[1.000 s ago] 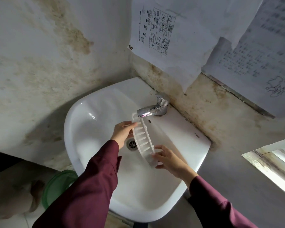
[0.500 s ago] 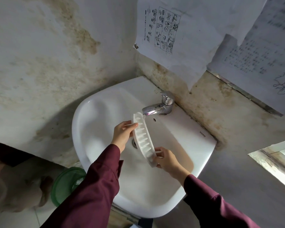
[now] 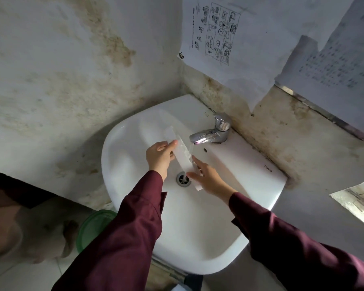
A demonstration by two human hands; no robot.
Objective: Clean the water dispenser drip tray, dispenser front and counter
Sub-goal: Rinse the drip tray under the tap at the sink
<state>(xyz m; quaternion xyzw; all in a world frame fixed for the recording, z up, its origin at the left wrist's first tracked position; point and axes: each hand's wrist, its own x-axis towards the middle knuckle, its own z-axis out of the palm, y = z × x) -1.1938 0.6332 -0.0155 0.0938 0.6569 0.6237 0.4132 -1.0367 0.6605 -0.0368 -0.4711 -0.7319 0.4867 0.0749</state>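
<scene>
Head view: the drip tray runs long and narrow between my two hands, its far end pointing up and away past my left fingers toward the stained wall, its near end slanting down toward my right palm. It is tilted on edge, motion-blurred, and its middle sits right under the tap, where water strikes it. Below my hands the sink bowl is open on every side, the drain lying just under the tray's near end; the wet rim curves wide to my left and toward me, while the tap and wall close in beyond my right hand. My left hand pinches the tray's upper part, thumb and fingers closed on its edge. My right hand is spread flat, fingers loosely apart, cradling the lower end from beneath.
</scene>
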